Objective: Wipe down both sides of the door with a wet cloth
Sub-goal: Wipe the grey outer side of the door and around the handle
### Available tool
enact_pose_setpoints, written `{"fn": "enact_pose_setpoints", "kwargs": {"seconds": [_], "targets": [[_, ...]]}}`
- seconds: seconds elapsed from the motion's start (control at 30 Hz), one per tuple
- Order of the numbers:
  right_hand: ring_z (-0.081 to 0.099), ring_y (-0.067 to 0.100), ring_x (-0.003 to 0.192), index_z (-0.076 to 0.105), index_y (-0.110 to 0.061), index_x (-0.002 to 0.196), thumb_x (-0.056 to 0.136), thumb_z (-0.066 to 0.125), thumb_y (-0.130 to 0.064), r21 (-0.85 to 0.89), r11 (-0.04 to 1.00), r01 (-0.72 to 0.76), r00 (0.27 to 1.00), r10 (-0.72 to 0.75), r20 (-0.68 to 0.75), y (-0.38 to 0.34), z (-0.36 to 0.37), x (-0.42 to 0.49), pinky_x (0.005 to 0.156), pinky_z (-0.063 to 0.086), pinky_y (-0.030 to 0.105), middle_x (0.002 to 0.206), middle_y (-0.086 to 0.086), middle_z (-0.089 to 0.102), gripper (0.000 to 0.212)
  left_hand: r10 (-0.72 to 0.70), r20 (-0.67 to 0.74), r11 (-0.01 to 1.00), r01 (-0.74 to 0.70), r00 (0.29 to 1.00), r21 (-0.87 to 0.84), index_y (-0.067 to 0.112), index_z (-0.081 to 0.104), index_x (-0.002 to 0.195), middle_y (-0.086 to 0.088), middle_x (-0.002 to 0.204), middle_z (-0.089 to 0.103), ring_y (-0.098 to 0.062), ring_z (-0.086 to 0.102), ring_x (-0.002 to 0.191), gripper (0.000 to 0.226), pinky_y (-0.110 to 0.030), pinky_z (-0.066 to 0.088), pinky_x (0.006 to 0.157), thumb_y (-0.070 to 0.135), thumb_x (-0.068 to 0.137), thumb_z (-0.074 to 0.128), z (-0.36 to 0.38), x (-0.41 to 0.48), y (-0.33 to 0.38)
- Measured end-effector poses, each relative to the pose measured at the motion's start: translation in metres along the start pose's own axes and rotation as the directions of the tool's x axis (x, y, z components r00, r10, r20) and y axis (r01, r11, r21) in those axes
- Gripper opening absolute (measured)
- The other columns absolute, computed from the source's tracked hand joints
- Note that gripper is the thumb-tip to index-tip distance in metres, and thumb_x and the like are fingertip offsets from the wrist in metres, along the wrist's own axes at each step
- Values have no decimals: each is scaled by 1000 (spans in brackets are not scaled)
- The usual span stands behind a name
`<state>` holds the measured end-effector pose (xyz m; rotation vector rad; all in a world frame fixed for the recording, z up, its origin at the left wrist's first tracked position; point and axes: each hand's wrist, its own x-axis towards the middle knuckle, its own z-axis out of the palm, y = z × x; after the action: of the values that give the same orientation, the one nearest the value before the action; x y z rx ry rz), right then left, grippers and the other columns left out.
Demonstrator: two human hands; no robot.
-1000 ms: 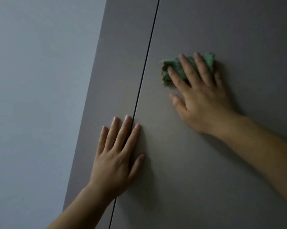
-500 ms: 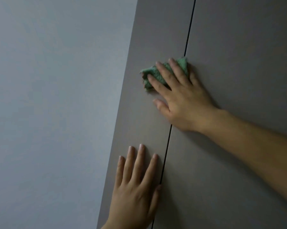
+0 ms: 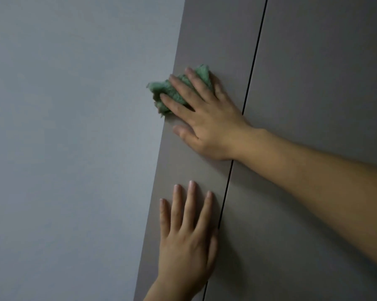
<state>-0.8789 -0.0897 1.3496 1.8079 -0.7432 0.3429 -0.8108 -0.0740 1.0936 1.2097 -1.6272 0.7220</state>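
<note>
Green cloth (image 3: 174,92), bunched, is pressed against the grey-brown door (image 3: 205,35) by the right hand (image 3: 207,122). The fingers are laid straight and spread over it, and none is curled round the fabric. The cloth is found well left of the dark seam (image 3: 254,61), at the outer edge of the narrow panel, with its folds showing past that edge against the pale wall (image 3: 74,127). A second ago it was held right of the seam, on the wide panel (image 3: 324,72); half a second ago it lay just left of the seam. One stroke across the seam can thus be judged complete, since the panel's limit has been reached, and a return pass or a lower band is probably called for. The left hand (image 3: 187,240) is rested flat below the cloth, fingers straight, just left of the seam that it earlier straddled. The reverse face is not seen and is presumed not yet wiped.
</note>
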Motion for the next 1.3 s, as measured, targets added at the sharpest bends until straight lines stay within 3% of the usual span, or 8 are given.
{"fn": "enact_pose_setpoints", "kwargs": {"seconds": [0.23, 0.43, 0.6, 0.8, 1.07, 1.13, 1.2, 1.3], "targets": [[3, 31, 158, 25, -29, 161, 103, 31, -48, 9, 983, 185, 980, -185, 74, -9, 25, -112, 127, 6, 56, 171, 3, 13, 62, 6, -36, 1000, -6, 999, 3, 23, 23, 164, -14, 173, 11, -41, 8, 159, 75, -61, 9, 126, 47, 97, 46, 14, -20, -3], [7, 35, 157, 27, -27, 161, 102, 27, -51, 17, 1000, -3, 999, 4, -43, 7, 19, -83, 124, 10, 61, 171, 6, 15, 64, -18, -28, 1000, 18, 999, 4, 22, 24, 164, -16, 173, 8, -43, 5, 159, 76, -64, 7, 125, 45, 95, 47, 18, -24, 2], [10, 34, 157, 29, -28, 160, 102, 39, -49, 13, 993, 118, 992, -118, 31, -21, 42, -169, 125, 15, 58, 170, 5, 17, 63, -21, 14, 1000, 21, 1000, -22, 17, 24, 164, -22, 172, 7, -47, 1, 158, 74, -70, 6, 122, 47, 99, 42, 13, -24, 4], [10, 37, 157, 22, -25, 161, 96, 39, -51, 1, 961, -276, 960, 275, -55, 46, 30, -163, 119, 17, 63, 170, 8, 15, 72, -25, 35, 998, 27, 999, -64, 20, 33, 161, -23, 170, 15, -55, 2, 155, 69, -82, 5, 115, 43, 97, 42, 4, -14, 20], [17, 34, 155, 22, -28, 159, 96, 41, -51, -54, 996, -73, 995, 76, 63, 12, 45, -243, 120, 24, 58, 168, 5, 15, 70, 47, 39, 995, -43, 998, -87, 16, 42, 158, -21, 171, 11, -45, 6, 158, 70, -79, 0, 116, 43, 93, 41, 2, -3, 34], [14, 35, 156, 24, -26, 160, 97, 37, -50, -43, 960, -278, 960, 278, 0, 47, 33, -225, 121, 19, 56, 169, 7, 16, 69, 109, 31, 991, -106, 994, -87, 13, 45, 156, -20, 171, 13, -42, 8, 159, 70, -76, 4, 119, 41, 92, 42, 2, 2, 43], [11, 38, 157, 26, -22, 161, 98, 33, -50, 38, 836, -547, 834, 548, -59, 78, 21, -210, 124, 8, 52, 169, 11, 17, 68, 157, 26, 985, -155, 987, -79, 11, 46, 155, -19, 171, 15, -39, 7, 160, 70, -71, 8, 122, 41, 92, 42, 3, 11, 53], [8, 41, 156, 26, -19, 161, 97, 38, -50, 76, 810, -582, 806, 586, -78, 63, 32, -233, 125, 12, 57, 169, 14, 14, 72, 208, 22, 976, -206, 978, -70, 11, 45, 156, -18, 172, 16, -38, 8, 160, 72, -64, 6, 125, 42, 91, 43, 7, 21, 69]]}}
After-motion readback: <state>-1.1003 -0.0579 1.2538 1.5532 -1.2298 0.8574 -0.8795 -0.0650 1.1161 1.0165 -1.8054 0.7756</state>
